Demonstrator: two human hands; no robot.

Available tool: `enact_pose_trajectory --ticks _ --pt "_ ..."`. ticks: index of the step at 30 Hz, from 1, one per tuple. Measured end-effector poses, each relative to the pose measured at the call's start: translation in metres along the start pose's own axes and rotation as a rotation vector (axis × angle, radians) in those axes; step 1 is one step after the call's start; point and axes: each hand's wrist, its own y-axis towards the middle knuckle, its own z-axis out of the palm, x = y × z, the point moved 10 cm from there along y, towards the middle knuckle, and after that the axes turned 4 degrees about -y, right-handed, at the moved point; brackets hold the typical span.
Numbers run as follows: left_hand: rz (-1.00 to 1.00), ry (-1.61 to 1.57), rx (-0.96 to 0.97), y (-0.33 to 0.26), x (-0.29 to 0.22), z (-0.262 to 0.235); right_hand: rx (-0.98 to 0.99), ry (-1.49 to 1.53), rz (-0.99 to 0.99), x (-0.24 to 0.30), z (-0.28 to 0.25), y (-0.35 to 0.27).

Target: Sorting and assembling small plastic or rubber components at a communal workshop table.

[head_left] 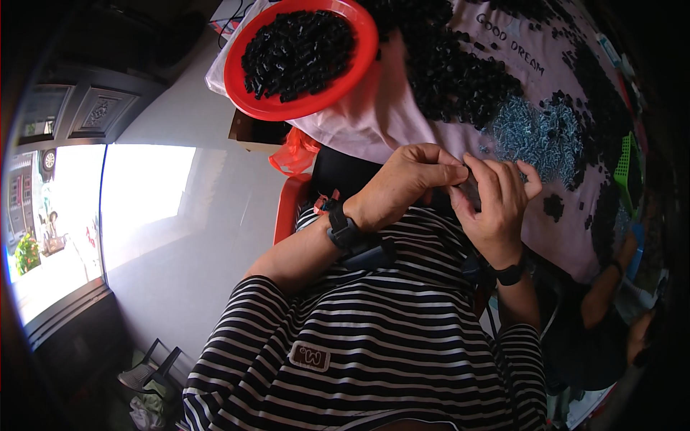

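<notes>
My left hand (411, 181) and my right hand (496, 205) meet in front of my body, just over the near edge of a pink cloth (374, 115). A small dark piece (471, 188) shows between the thumb and fingers of my right hand, mostly covered by them. My left thumb and forefinger are pinched together beside it; whatever they hold is hidden. Beyond my right hand lies a heap of bluish, screw-like metal pieces (539, 136). Farther off is a big pile of small black parts (453, 72).
A red round tray (366, 57) filled with short black cylindrical parts (298, 54) stands at the far left of the cloth. Below it hang a red plastic bag (293, 152) and an open box (248, 133). At right are a green basket (627, 172) and another person's arm (604, 294).
</notes>
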Motion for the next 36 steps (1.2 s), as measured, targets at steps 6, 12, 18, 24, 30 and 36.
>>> enact_pose_trajectory --ticks 6,12,18,24,30,36 --pt "-0.04 0.192 -0.012 -0.003 -0.001 -0.001 -0.053 -0.064 -0.04 0.002 -0.002 -0.001" --pt "-0.042 0.094 0.078 -0.001 0.003 0.003 -0.075 -0.042 -0.078 0.008 -0.005 -0.001" --pt "-0.02 0.038 0.069 0.001 0.006 0.001 -0.064 -0.036 -0.139 0.009 -0.001 -0.006" --pt "0.04 0.177 -0.103 -0.001 -0.031 -0.026 0.095 -0.047 0.01 -0.015 0.016 -0.006" --pt "0.657 1.009 -0.685 -0.039 -0.159 -0.077 0.033 -0.104 -0.011 -0.03 0.011 -0.018" --pt "0.815 1.679 -0.982 -0.054 -0.181 -0.092 -0.068 -0.031 0.041 -0.047 -0.021 -0.007"
